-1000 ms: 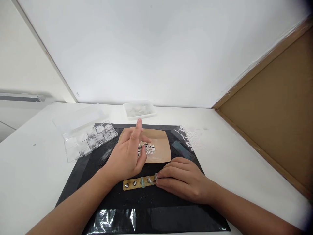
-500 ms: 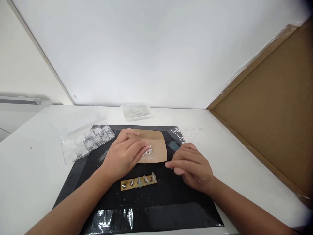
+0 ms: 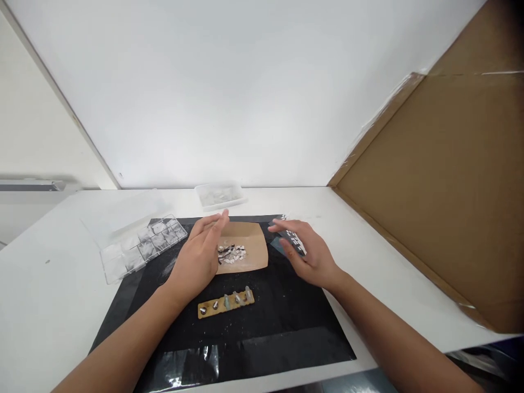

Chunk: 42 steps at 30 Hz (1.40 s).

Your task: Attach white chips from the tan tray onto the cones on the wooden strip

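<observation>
A tan, flat tray-like sheet (image 3: 256,240) lies on the black mat (image 3: 282,311), bearing a small heap of white chips and dark slivers (image 3: 233,254). At its left edge is my left hand (image 3: 200,251), fingers extended upward and nothing visible in them; its palm side is hidden. My right hand (image 3: 309,251) hovers right of the sheet, fingers and thumb apart, holding nothing. Below the sheet lies a yellowish strip (image 3: 221,305) carrying two metal studs and several pale, tube-like pieces. Beneath the right hand, a bluish card (image 3: 279,245) is partly covered.
A clear compartment box (image 3: 143,245) with pale contents sits left, overlapping the mat. A shallow translucent tub (image 3: 221,197) stands near the white wall. White pieces on a dark sheet (image 3: 295,240) lie behind my right hand. A cardboard panel (image 3: 442,202) rises at the right.
My left hand has lifted its fingers off the heap, uncovering more chips and dark slivers. My right hand has opened and risen. The view has shifted slightly to the right.
</observation>
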Each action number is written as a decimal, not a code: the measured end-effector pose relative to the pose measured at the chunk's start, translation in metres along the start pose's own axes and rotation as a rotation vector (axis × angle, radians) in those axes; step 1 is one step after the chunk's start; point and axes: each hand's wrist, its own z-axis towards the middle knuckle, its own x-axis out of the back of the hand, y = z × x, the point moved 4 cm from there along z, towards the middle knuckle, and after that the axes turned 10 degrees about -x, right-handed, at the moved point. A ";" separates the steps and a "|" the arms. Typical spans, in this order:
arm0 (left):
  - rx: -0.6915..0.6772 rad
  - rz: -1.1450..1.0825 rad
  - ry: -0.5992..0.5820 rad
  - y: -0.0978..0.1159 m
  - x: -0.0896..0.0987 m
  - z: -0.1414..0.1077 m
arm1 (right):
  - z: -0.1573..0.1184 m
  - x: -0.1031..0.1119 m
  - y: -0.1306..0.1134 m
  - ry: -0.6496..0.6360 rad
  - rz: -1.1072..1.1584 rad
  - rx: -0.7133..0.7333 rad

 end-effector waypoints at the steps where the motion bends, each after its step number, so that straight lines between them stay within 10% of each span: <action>1: 0.017 -0.006 -0.011 0.000 0.000 0.000 | 0.002 0.003 0.004 0.006 -0.016 0.018; 20: 0.163 -0.003 0.161 0.003 0.019 0.000 | 0.006 0.020 0.063 -0.022 -0.343 -0.304; 26: 0.144 -0.005 0.162 0.001 0.015 -0.003 | 0.011 0.034 0.068 0.003 -0.236 -0.135; 36: 0.133 0.011 0.200 0.003 0.017 -0.002 | 0.006 0.029 0.078 -0.080 0.019 -0.415; 42: 0.157 0.036 0.233 0.001 0.019 -0.002 | 0.009 0.025 0.074 -0.130 -0.050 -0.276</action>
